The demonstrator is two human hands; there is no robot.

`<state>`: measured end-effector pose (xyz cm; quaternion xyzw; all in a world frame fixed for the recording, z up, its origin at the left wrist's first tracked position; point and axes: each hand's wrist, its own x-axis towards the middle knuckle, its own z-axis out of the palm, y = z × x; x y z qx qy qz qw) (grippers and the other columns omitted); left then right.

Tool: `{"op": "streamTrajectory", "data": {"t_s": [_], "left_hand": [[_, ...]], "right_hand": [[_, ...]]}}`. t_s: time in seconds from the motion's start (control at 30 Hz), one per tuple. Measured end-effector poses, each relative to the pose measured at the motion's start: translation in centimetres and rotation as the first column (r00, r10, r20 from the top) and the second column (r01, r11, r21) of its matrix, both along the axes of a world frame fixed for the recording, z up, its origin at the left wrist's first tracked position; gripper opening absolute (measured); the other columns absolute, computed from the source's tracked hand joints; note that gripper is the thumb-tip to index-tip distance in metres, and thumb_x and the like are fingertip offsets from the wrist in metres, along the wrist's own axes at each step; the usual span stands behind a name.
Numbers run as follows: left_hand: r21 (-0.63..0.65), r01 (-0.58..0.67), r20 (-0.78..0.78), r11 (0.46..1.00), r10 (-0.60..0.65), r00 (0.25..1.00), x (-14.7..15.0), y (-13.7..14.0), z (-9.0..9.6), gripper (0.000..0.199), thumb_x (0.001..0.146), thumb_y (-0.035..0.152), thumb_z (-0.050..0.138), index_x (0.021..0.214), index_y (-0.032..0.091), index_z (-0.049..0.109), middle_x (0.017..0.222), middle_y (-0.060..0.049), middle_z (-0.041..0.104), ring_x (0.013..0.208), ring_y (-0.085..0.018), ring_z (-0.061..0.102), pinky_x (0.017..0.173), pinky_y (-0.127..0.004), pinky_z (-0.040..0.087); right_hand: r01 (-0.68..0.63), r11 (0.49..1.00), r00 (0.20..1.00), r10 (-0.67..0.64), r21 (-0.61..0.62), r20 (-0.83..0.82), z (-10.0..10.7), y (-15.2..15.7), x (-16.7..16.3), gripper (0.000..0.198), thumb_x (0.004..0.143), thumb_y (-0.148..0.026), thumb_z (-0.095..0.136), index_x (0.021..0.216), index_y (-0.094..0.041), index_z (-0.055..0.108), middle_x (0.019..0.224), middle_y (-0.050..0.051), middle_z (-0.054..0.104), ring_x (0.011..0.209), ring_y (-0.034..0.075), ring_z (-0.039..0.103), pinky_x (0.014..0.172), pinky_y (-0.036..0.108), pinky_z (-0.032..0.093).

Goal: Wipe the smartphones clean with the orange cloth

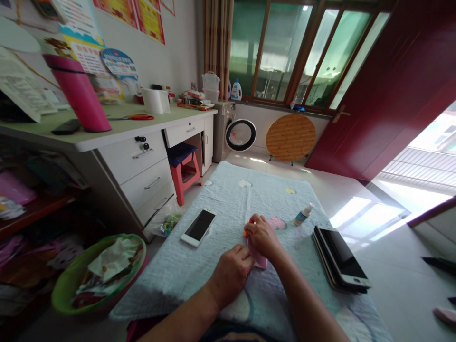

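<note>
Both hands work close together over a table covered with a pale blue quilted cloth [228, 199]. Beneath them lies a flat, phone-sized pink thing [261, 260], mostly hidden by my fingers. My left hand [231, 273] is closed at its near left edge. Bent over its far part, my right hand [264, 236] pinches a small orange thing [245, 233], of which only a bit shows. A white phone [198, 228] with a dark screen lies to the left. On the right are a small spray bottle [303, 214] and a stack of phones or tablets [341, 259].
Left of the cloth stand a green-rimmed waste basket [137, 237] with crumpled paper and a clear plastic bag [166, 221]. A desk [142, 161] holds a pink flask [80, 95] and scissors [138, 117]. Beyond are a red stool [185, 173] and a washing machine [223, 128] with its door open.
</note>
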<state>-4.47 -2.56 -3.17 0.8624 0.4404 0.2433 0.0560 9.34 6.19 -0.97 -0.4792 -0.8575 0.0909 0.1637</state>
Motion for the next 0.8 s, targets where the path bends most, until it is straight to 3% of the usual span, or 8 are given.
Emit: {"op": "streamTrajectory", "data": {"t_s": [0.3, 0.63, 0.8], "left_hand": [[0.068, 0.010, -0.017, 0.998, -0.009, 1.000, 0.1, 0.1, -0.4, 0.008, 0.091, 0.011, 0.057, 0.088, 0.017, 0.062, 0.091, -0.004, 0.064, 0.086, -0.022, 0.058, 0.075, -0.033, 0.052], [0.020, 0.000, -0.036, 1.000, 0.001, 0.999, 0.0, 0.1, 0.1, 0.013, 0.091, 0.013, 0.059, 0.079, 0.019, 0.059, 0.083, -0.001, 0.062, 0.082, -0.020, 0.056, 0.069, -0.030, 0.047], [0.014, -0.003, -0.032, 1.000, 0.004, 0.999, 0.0, 0.0, 0.2, 0.015, 0.092, 0.014, 0.056, 0.078, 0.018, 0.059, 0.082, -0.002, 0.061, 0.081, -0.020, 0.056, 0.069, -0.031, 0.046]], "right_hand": [[-0.214, 0.965, 0.977, 0.209, -0.153, -0.047, 0.5, -1.9, 0.9, 0.020, 0.091, -0.019, 0.057, 0.080, -0.022, 0.073, 0.093, 0.004, 0.056, 0.090, 0.016, 0.050, 0.079, 0.027, 0.039], [0.042, 0.996, 0.999, -0.043, -0.082, 0.001, 0.5, 2.9, 0.5, 0.023, 0.091, -0.014, 0.053, 0.083, -0.020, 0.074, 0.096, 0.007, 0.056, 0.090, 0.017, 0.051, 0.082, 0.027, 0.039], [0.069, 0.996, 0.997, -0.072, -0.062, -0.039, 0.0, 2.1, 0.2, 0.025, 0.091, -0.015, 0.051, 0.081, -0.019, 0.074, 0.092, 0.006, 0.056, 0.088, 0.016, 0.051, 0.082, 0.027, 0.039]]}}
